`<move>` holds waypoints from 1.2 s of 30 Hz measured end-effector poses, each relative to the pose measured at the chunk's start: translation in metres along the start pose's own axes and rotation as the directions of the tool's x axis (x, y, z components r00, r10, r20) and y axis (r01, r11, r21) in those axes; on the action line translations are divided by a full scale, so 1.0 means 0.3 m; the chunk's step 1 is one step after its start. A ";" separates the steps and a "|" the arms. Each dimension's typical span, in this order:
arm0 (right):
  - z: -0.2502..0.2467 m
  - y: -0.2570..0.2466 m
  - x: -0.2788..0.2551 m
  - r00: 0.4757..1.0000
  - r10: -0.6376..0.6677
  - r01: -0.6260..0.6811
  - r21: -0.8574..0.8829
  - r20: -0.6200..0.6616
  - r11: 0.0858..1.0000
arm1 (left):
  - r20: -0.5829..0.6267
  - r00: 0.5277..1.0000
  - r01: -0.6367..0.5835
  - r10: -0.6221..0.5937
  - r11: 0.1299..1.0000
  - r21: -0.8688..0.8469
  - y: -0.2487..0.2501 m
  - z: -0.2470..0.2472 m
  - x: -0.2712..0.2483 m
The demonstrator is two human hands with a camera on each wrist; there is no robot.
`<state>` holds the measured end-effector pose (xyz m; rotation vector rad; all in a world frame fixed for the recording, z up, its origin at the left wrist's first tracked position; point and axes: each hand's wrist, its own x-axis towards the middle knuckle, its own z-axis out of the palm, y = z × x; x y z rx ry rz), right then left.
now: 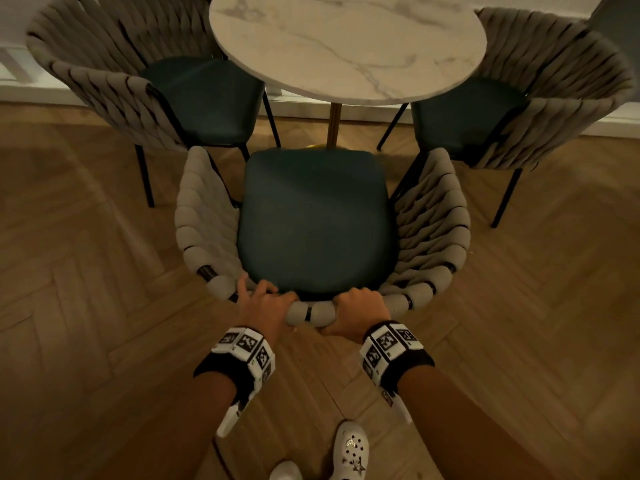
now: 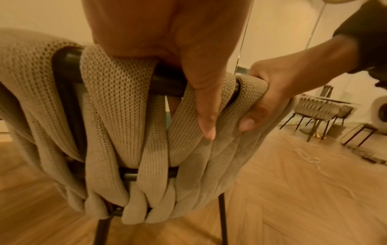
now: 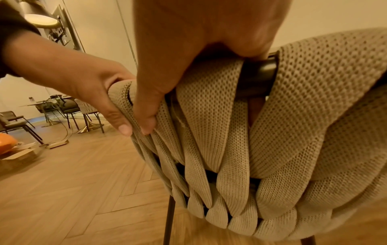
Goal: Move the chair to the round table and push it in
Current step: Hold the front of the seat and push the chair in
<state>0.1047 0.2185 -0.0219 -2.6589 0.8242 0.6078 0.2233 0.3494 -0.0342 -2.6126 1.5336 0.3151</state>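
Nearest the camera, a white perforated clog (image 1: pixel 349 448) stands on the herringbone wooden floor (image 1: pixel 86 271). Above it, both forearms wear black wrist straps with black-and-white coded markers (image 1: pixel 247 351). The left hand (image 1: pixel 261 303) and the right hand (image 1: pixel 360 313) sit side by side on the top rail of the armchair with a beige woven knit back, black metal frame and dark green seat (image 1: pixel 311 220). Each grip is curled over the rail, fingers hooked inside the back and thumb pressed onto the knit bands outside, as both wrist views show.

The armchair stands on the floor facing the round white marble-look counter (image 1: pixel 346 43); its seat front lies close to the counter's near edge, and most of the seat is out from under the top. A brass-coloured pedestal leg (image 1: pixel 334 124) carries the counter. Two matching woven armchairs flank it, one at the left (image 1: pixel 131 84) and one at the right (image 1: pixel 540 98). Behind them run a white skirting board (image 1: pixel 34 88) and a pale wall.
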 end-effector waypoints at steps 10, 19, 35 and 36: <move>-0.037 0.195 -0.015 0.999 0.027 -0.028 -0.012 -0.029 1.000 | 0.034 0.999 0.031 -0.030 0.998 -0.046 0.183 -0.026 0.105; -0.101 0.254 0.111 0.994 0.051 -0.049 0.023 -0.096 0.999 | 0.046 0.997 0.060 -0.061 0.998 0.023 0.185 -0.081 0.284; -0.126 0.263 0.110 0.978 0.007 0.014 0.098 -0.209 0.995 | 0.017 1.000 -0.022 0.024 0.993 -0.116 0.124 -0.096 0.296; -0.105 0.280 0.077 0.951 -0.003 0.037 0.104 -0.310 0.994 | -0.037 0.999 -0.036 0.031 0.989 -0.141 0.109 -0.074 0.258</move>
